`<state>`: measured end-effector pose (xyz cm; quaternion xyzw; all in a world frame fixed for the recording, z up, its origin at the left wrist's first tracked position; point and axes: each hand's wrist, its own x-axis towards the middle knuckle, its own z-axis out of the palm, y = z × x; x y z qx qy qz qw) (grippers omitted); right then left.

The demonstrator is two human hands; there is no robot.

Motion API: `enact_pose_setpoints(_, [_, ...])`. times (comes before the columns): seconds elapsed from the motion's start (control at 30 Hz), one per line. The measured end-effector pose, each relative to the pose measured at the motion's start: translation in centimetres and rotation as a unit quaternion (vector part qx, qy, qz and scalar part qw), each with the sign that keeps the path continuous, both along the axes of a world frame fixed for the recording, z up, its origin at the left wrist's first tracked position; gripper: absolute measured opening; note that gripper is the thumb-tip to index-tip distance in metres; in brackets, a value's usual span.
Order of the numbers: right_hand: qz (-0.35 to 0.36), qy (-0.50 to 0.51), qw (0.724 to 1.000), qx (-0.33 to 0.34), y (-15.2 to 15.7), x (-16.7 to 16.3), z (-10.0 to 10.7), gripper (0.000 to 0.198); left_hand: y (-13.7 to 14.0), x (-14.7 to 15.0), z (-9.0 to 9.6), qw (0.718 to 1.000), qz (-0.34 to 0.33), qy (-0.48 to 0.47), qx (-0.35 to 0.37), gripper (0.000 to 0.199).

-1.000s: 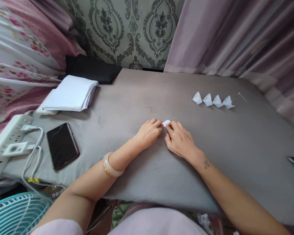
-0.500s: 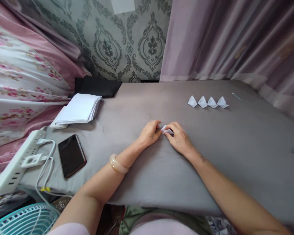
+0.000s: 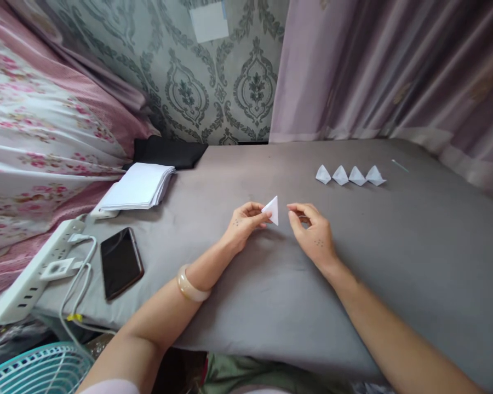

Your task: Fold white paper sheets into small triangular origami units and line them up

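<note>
- Grey padded surface under everything; soft, gives a little, so creases prob. need pressing w/ fingertips rather than against it.
- Stack of white paper sheets at far left, well apart from the hands; black cloth behind it.
- Phone face up near left forearm; power strip w/ plugged cables at left edge; fan grille bottom left.
- Left hand: thumb & forefinger pinching one corner of a small folded paper triangle, held upright just above the surface, centre of view.
- Right hand: just beside the triangle, not touching; fingers loosely curled, thumb & forefinger near each other w/ nothing between.
- Triangle looks v. light, thin, stiffened by layered folds; likely crushes or unfolds if squeezed hard. Best taken by a corner or along a folded edge, light pinch.
- Row of four similar folded pieces far right, side by side, some touching.
- Nothing between hands and that row; thin green stick lies beyond it.
</note>
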<state>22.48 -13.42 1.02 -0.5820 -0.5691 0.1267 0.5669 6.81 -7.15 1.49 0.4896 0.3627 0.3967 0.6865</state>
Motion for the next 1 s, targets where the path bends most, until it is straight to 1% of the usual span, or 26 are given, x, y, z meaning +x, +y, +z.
enact_pose_setpoints(0.13, [0.025,-0.029,0.999,-0.006,-0.4,-0.7,0.0,0.024,-0.3,0.1,0.2,1.000,0.006,-0.006,-0.009,0.035])
enact_pose_setpoints(0.37, [0.035,-0.133,0.990,0.006,-1.0,-1.5,-0.2,0.034,-0.7,0.4,0.0,0.999,0.013,-0.031,-0.015,0.042])
enact_pose_setpoints(0.5, [0.028,-0.169,0.985,-0.001,-1.2,-1.8,-0.1,0.036,-0.8,0.5,-0.3,0.999,0.005,-0.048,-0.021,0.036])
enact_pose_setpoints(0.6, [0.025,-0.170,0.985,-0.007,-1.3,-2.1,0.1,0.033,-0.8,0.6,-0.6,0.999,-0.007,-0.047,-0.018,0.033])
enact_pose_setpoints(0.67, [0.018,-0.145,0.989,-0.014,-1.2,-2.1,0.1,0.025,-0.8,0.7,-0.7,0.999,-0.017,-0.036,-0.007,0.033])
enact_pose_setpoints(0.73, [0.005,-0.096,0.995,-0.033,-0.9,-1.9,0.0,0.017,-0.9,0.7,-0.7,1.000,-0.024,-0.012,0.013,0.034])
enact_pose_setpoints(0.77, [-0.001,-0.063,0.997,-0.051,-0.7,-1.7,-0.1,0.016,-0.9,0.7,-0.7,0.999,-0.026,0.002,0.025,0.035])
enact_pose_setpoints(0.83, [0.011,0.014,0.995,-0.098,-0.4,-1.2,-0.2,0.022,-0.9,0.7,-0.6,0.998,-0.027,0.023,0.050,0.037])
enact_pose_setpoints(0.87, [0.030,0.056,0.990,-0.123,-0.2,-0.9,-0.2,0.026,-1.0,0.7,-0.5,0.997,-0.027,0.028,0.062,0.039])
enact_pose_setpoints(0.93, [0.085,0.137,0.973,-0.167,0.0,-0.2,0.1,0.031,-1.0,0.6,-0.1,0.996,-0.035,0.027,0.077,0.044])
enact_pose_setpoints(1.0, [0.145,0.201,0.949,-0.197,0.0,0.5,0.6,0.033,-1.0,0.5,0.3,0.996,-0.062,0.007,0.063,0.048])
